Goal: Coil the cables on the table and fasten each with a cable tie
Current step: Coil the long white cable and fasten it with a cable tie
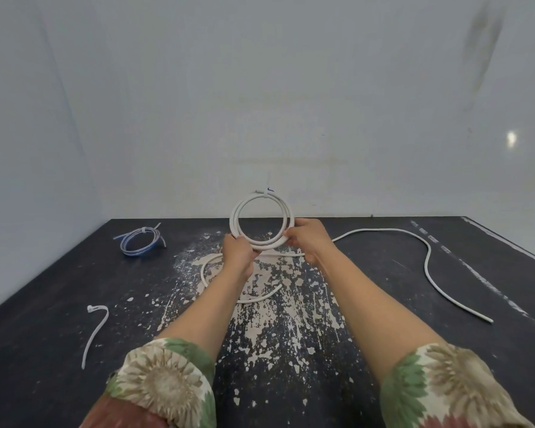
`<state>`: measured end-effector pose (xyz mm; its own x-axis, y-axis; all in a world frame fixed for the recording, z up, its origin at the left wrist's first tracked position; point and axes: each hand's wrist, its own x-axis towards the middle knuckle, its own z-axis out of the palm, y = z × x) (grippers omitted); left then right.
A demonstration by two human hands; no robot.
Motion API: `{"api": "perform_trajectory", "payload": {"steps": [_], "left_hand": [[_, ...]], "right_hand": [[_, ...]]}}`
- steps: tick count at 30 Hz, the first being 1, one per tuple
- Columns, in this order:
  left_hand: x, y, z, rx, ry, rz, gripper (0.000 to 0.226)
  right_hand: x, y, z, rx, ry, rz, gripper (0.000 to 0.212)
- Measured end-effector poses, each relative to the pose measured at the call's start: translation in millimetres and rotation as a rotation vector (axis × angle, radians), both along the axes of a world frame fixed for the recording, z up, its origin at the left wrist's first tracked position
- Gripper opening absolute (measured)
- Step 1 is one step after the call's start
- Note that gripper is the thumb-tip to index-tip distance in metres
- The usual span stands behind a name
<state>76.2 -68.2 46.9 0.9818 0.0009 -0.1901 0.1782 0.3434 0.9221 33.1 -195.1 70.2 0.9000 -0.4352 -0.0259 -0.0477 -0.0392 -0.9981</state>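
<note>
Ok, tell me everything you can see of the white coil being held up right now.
The white coil is a round, smooth cable, plastic-sheathed by its look, wound into a few stacked loops. It is held upright above the table, its open centre facing the camera. A white cable tie cinches its top, tail sticking up. The left hand grips its lower left arc and the right hand its lower right. Whether it joins the loose white cable on the table is hidden by the hands.
</note>
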Motion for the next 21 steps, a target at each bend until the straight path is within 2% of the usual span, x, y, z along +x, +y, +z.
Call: {"api": "perform_trajectory", "payload": {"steps": [3, 5, 8, 10, 14, 17, 21], "left_hand": [[1, -2, -3, -0.032, 0.007, 0.039, 0.023], [1, -2, -1, -0.079, 0.036, 0.009, 0.018], [-4, -2, 3, -0.116, 0.051, -0.078, 0.014], [-8, -5, 6, -0.156, 0.029, -0.082, 0.017], [-12, -16, 11, -0.207, 0.039, -0.033, 0.024], [-15, -23, 14, -0.181, 0.079, 0.026, 0.019], [-13, -23, 14, -0.159, 0.079, 0.050, 0.016]], "right_hand": [[-1, 5, 3, -0.085, 0.012, -0.088, 0.018], [-1, 6, 4, -0.058, -0.003, -0.133, 0.022], [-3, 9, 5, 0.032, 0.020, -0.081, 0.054], [-1, 14, 6, 0.063, 0.029, -0.115, 0.062], [0, 14, 3, 0.104, 0.041, -0.252, 0.024], [3, 11, 1, 0.176, 0.017, -0.211, 0.025], [4, 19, 6, 0.410, -0.072, -0.214, 0.022]]}}
